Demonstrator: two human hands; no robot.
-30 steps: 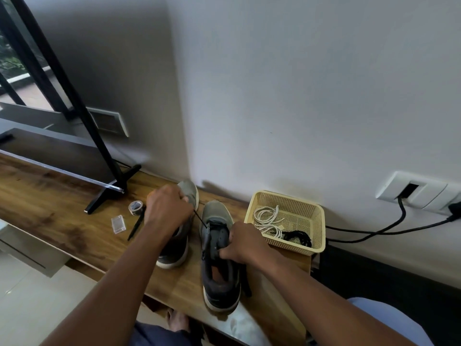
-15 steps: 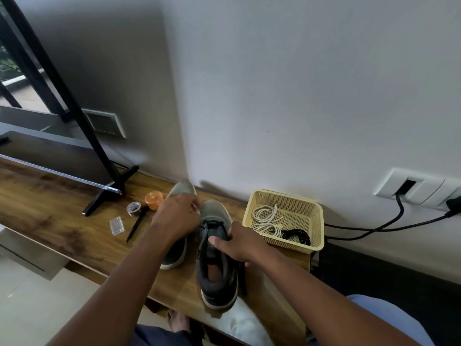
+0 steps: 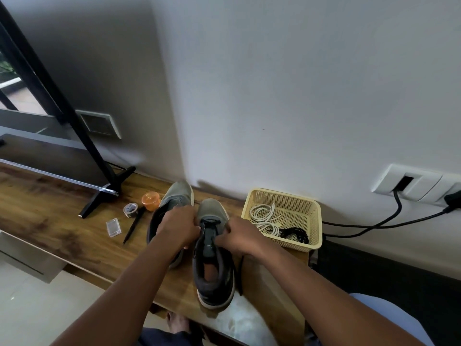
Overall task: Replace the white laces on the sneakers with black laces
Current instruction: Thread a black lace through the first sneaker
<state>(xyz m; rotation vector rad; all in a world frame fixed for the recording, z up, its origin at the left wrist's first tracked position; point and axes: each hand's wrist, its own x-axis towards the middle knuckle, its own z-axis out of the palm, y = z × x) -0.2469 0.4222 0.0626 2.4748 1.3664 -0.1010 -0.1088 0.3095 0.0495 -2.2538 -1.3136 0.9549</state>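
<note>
Two grey sneakers stand side by side on the wooden shelf (image 3: 50, 216), toes to the wall. The right sneaker (image 3: 214, 275) has a black lace (image 3: 209, 223) threaded through its front eyelets. My left hand (image 3: 178, 229) pinches the lace at the shoe's left side, and my right hand (image 3: 240, 237) grips the lace at its right side, over the tongue. A loose black lace end (image 3: 240, 275) hangs down beside the shoe. The left sneaker (image 3: 178, 196) is partly hidden behind my left hand. White laces (image 3: 264, 218) and another black lace (image 3: 295, 234) lie in the yellow basket (image 3: 314, 221).
Left of the shoes lie an orange lid (image 3: 150, 200), a tape roll (image 3: 130, 209), a black pen (image 3: 133, 227) and a small clear box (image 3: 113, 227). A TV stand foot (image 3: 104, 193) is further left. Black cables (image 3: 374, 224) run from the wall socket (image 3: 414, 183).
My left hand came back from the far left to the right sneaker's left side, uncovering the orange lid. My right hand shifted forward over the tongue. The lace now sits snug across the eyelets.
</note>
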